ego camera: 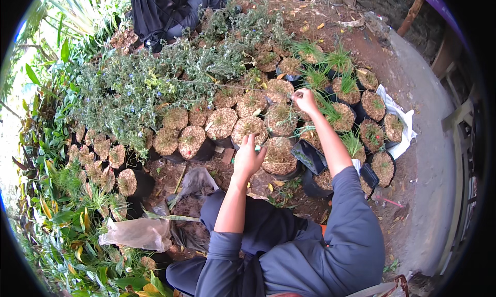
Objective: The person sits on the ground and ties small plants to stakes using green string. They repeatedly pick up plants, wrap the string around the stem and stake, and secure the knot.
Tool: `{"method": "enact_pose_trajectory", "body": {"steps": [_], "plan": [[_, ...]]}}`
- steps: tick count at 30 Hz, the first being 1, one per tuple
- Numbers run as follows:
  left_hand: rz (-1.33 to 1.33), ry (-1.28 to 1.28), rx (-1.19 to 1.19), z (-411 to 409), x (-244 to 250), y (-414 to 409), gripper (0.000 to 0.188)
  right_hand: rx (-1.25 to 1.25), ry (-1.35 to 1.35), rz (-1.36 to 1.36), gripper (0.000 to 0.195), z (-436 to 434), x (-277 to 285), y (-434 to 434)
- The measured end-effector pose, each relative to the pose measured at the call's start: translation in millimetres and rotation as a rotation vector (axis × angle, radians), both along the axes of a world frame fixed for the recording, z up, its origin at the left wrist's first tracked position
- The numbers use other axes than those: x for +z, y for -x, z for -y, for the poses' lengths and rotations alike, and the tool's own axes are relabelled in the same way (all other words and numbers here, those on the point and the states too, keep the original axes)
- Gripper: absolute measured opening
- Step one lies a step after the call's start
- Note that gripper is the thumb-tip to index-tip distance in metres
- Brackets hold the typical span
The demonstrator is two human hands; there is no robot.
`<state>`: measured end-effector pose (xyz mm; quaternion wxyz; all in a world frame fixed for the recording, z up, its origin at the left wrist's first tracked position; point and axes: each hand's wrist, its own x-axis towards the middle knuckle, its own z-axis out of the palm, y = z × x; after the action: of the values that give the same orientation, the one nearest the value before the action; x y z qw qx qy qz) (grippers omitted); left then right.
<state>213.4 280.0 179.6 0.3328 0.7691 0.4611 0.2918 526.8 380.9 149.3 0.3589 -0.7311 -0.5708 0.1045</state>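
Several black plant grow bags topped with chopped straw-like mulch stand in front of me. My left hand (248, 154) is over the edge of one mulched bag (249, 128), its fingers partly curled by a small green item (257, 147); whether it grips that is unclear. Farther out and to the right, my right hand (304, 99) has thumb and fingertips pinched together above the bags, on something too small to name. Thin green strands (285, 120) lie on a bag between the hands. A black tray or phone-like object (309, 156) leans below my right forearm.
Leafy plants with small blue flowers (131, 91) spread at left. A person (166, 14) sits beyond them. Grassy seedlings (339, 60) and a white sack (403, 122) are at right, beside a curved concrete edge (430, 142). A translucent plastic bag (135, 233) lies lower left.
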Motion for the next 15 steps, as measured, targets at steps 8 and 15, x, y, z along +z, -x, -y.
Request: {"method": "enact_pose_trajectory", "body": {"steps": [8,15], "plan": [[0.017,-0.048,0.013,-6,-6,-7,0.046,0.291,-0.182,-0.109,0.014,30,131,46],[0.312,0.042,0.009,-10,4,-18,0.042,0.580,0.013,-0.123,0.015,60,179,100]]}}
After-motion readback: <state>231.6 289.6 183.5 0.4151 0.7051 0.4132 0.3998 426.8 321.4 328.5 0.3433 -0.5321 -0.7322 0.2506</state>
